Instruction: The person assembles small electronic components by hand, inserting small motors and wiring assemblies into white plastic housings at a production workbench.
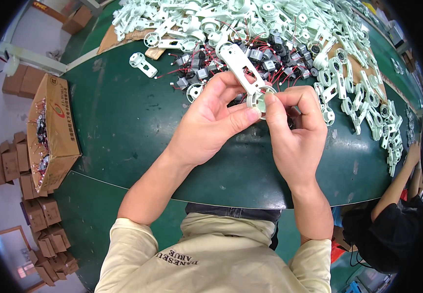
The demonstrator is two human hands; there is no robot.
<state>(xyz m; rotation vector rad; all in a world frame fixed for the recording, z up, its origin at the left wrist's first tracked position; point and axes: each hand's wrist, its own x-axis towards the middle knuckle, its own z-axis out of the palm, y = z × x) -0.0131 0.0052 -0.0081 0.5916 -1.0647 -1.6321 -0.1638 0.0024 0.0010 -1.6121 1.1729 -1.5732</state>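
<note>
Over the near part of the green table I hold a pale green plastic housing point(243, 66), long and slotted, with a round ring at its lower end. My left hand point(211, 117) is closed on it, thumb against the ring and fingers behind. At the ring's right side, the thumb and forefinger of my right hand point(297, 129) pinch the rim. Something dark shows beside my right hand's curled fingers; what it is stays unclear. Just beyond my hands lies a heap of small grey and black motors point(265, 56) with red wires.
A large pile of similar housings point(196, 22) covers the far side, spilling down the right. One single housing point(143, 65) lies apart at left. An open carton point(55, 129) of wired motors stands at the left edge. At right, a co-worker's arm point(399, 180) reaches in.
</note>
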